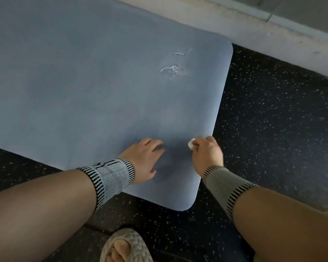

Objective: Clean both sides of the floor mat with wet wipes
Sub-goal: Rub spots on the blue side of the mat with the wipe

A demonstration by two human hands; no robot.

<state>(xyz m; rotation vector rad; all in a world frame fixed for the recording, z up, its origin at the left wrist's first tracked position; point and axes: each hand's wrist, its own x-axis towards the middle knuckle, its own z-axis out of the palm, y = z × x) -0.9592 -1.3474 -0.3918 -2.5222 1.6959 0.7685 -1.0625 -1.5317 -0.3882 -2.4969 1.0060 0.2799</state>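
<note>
Just wadded wet wipe [191,144] in right hand [206,151] grip, on floor mat [102,82].

Open mat [83,82] ahead, wall ledge [254,29] bounding far side, slippered foot [125,246] below

The mat [102,82] is plain dusty blue with a few white smears [171,69]. The floor [273,120] is black, flecked white. The wipe [191,144] is white. Both wrist bands [110,178] are grey with black-and-white striped edges. The slipper [133,242] is woven grey-beige.
</note>
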